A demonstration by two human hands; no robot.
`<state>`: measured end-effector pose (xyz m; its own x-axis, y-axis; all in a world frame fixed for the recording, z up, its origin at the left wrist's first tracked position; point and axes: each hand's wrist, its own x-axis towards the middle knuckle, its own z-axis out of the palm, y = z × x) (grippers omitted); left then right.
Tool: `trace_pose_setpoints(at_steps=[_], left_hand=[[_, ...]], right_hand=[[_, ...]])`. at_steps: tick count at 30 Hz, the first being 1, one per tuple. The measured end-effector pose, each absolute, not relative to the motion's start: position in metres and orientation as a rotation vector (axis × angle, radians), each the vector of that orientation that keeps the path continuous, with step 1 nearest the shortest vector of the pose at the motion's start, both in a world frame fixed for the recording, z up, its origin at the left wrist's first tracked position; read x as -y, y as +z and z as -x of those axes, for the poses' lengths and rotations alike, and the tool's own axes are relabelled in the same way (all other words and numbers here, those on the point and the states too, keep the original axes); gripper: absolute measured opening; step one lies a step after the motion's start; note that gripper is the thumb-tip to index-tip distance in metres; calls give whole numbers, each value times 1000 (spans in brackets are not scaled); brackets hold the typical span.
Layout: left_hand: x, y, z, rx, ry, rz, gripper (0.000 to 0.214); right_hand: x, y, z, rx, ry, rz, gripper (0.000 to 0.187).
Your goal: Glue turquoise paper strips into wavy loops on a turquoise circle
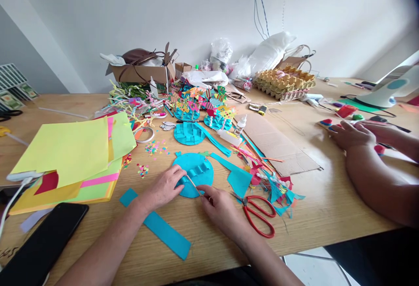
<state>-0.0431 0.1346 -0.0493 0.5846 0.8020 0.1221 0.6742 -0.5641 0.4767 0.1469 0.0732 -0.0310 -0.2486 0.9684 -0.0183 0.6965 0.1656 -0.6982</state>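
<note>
A turquoise paper disc [193, 168] with a folded wavy strip lies on the wooden table [327, 207] in front of me. My left hand [165, 185] rests on the disc's left edge, fingers curled and pinching the upper end of a thin wooden stick [193, 183]. My right hand [219, 205] is closed on the stick's lower end, just below the disc. The stick slants across the disc's lower part.
Red-handled scissors [258, 214] lie right of my right hand. A turquoise paper strip [160, 227] lies under my left forearm. Coloured paper sheets [72, 155], a black phone [42, 244], more decorated discs [190, 133], cardboard [275, 142], an egg tray [283, 80]. Another person's hands [353, 135] at right.
</note>
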Motion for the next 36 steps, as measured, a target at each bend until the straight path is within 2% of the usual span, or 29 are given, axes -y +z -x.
trace_pose_setpoints(at_steps=[7, 19, 36], left_hand=[[-135, -54, 42, -1213, 468, -2438, 29], [-133, -51, 40, -1217, 467, -2416, 20], [-133, -50, 40, -1215, 497, -2407, 30]], right_hand=[[-75, -45, -143, 2093, 727, 1545, 35], [-69, -37, -132, 2506, 384, 1826, 37], [-52, -27, -155, 2124, 628, 1641, 36]])
